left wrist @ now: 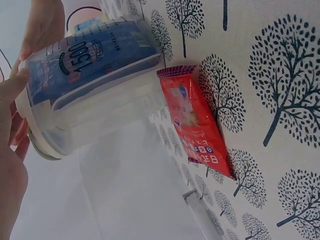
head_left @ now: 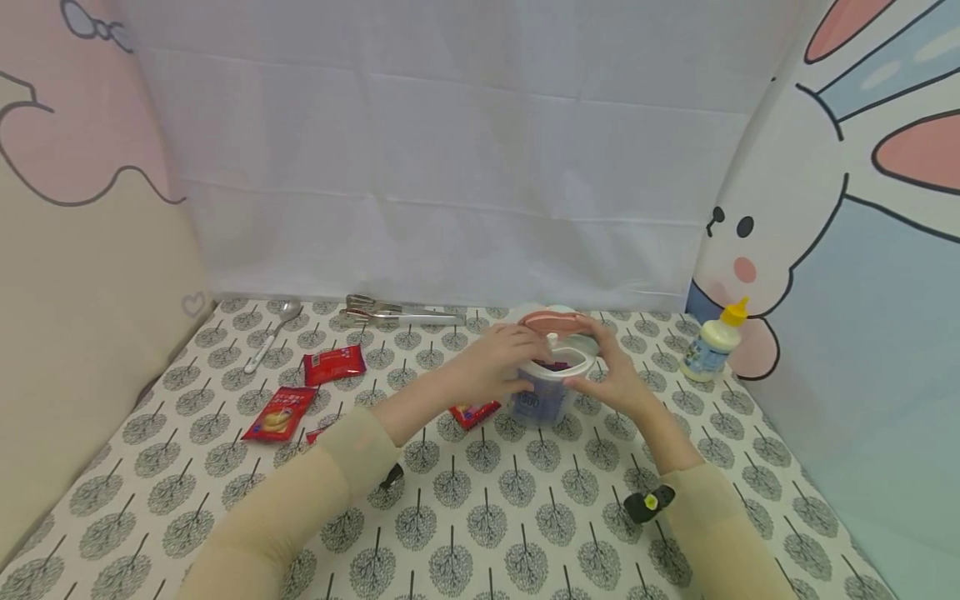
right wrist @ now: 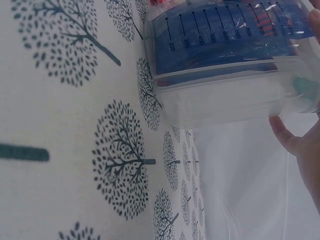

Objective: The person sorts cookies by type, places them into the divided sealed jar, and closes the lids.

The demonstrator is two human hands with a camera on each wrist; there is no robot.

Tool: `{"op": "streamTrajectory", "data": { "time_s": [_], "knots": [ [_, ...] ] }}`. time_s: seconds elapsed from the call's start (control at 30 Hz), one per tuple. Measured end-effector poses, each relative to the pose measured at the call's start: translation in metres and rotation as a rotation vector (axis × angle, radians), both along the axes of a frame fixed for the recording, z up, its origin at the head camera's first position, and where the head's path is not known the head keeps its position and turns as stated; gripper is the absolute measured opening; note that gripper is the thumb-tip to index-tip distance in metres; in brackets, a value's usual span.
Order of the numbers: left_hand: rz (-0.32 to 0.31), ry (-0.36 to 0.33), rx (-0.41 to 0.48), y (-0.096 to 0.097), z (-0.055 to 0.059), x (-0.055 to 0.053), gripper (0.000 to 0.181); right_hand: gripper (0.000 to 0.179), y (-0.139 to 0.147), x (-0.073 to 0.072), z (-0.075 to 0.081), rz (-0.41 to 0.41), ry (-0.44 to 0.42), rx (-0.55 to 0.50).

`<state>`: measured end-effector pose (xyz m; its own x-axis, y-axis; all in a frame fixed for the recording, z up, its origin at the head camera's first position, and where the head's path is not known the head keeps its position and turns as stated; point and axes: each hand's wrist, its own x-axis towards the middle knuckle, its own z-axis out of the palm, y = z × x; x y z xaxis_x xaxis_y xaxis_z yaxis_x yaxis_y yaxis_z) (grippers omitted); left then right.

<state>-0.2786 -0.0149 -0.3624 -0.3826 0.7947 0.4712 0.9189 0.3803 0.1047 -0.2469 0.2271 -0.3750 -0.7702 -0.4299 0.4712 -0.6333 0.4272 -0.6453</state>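
Observation:
A clear plastic canister [head_left: 538, 406] with volume marks stands upright right of the table's middle, holding a blue package [right wrist: 220, 47]. Its white-rimmed lid with a reddish top [head_left: 553, 322] is raised at the back of the opening. My left hand [head_left: 501, 360] grips the rim from the left, thumb low on the outside and fingers over the opening. From the right, my right hand [head_left: 617, 375] holds the rim and lid edge, thumb at the front. A red biscuit packet [left wrist: 195, 120] lies close beside the canister's base, partly behind my left hand in the head view.
Red packets [head_left: 333, 365] lie on the left, one partly behind my left forearm. A spoon [head_left: 272, 335] and metal tongs [head_left: 405, 317] lie along the back. At the far right stands a yellow-capped bottle [head_left: 711, 342]. Fabric walls border the tree-print tablecloth [head_left: 487, 525].

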Motion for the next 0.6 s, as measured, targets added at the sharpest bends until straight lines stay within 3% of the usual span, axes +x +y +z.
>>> {"op": "streamTrajectory", "data": {
  "time_s": [0.1,0.17,0.27,0.33,0.4,0.43,0.6],
  "knots": [
    [-0.025,0.075,0.187,-0.005,-0.001,-0.003,0.059,0.090,0.000,-0.001,-0.001,-0.003,0.021,0.002],
    [0.000,0.053,0.249,-0.007,-0.002,-0.004,0.078,0.090,0.000,-0.001,-0.001,-0.006,0.039,0.008],
    [0.075,-0.115,0.243,-0.008,-0.006,-0.006,0.105,0.093,0.002,-0.002,-0.002,0.009,0.071,0.007],
    [0.081,-0.205,0.238,-0.008,-0.011,-0.006,0.110,0.093,0.001,-0.004,-0.003,0.043,0.110,0.003],
    [0.080,-0.244,0.232,-0.008,-0.016,-0.006,0.101,0.090,0.001,-0.004,-0.003,0.063,0.125,0.005],
    [0.068,-0.232,0.232,-0.007,-0.018,-0.007,0.094,0.088,0.000,-0.004,-0.002,0.070,0.140,0.008],
    [0.013,-0.109,0.198,-0.006,-0.025,-0.010,0.050,0.062,-0.001,-0.003,-0.001,0.109,0.210,0.022]
  ]
}}
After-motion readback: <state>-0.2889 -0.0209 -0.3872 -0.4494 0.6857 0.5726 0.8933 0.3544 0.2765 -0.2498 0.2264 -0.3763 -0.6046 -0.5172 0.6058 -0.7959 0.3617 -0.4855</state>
